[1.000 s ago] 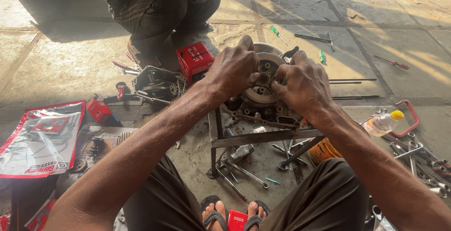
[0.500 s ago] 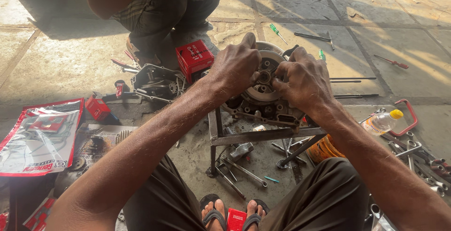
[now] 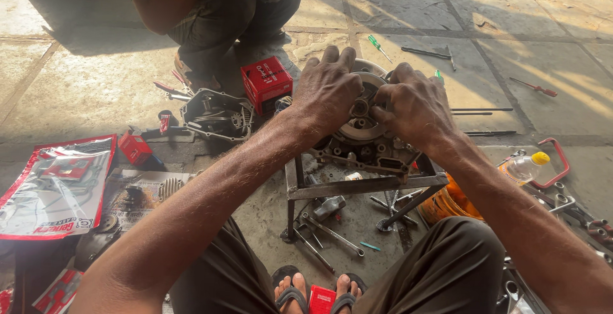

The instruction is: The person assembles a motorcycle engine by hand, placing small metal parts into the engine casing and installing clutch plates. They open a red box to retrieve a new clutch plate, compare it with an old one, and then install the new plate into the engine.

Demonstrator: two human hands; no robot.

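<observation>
A grey metal engine case (image 3: 367, 142) with a round clutch assembly rests on a small welded steel stand (image 3: 357, 185) in front of me. My left hand (image 3: 327, 90) lies over the left side of the round part, fingers curled on its rim. My right hand (image 3: 412, 102) presses on the right side, fingertips at the hub in the middle. What the fingers pinch there is hidden.
Another person crouches across from me (image 3: 217, 14). A red box (image 3: 267, 83), an engine cover (image 3: 214, 117), a red-edged plastic gasket pack (image 3: 54, 186), spanners (image 3: 332, 232) under the stand, an orange tub (image 3: 450, 204), a clear bottle (image 3: 527, 167) and screwdrivers (image 3: 380, 47) lie on the stone floor.
Both hands stay on the round part; the right hand's fingers have shifted inward to the hub. The crouching person has leaned further into view.
</observation>
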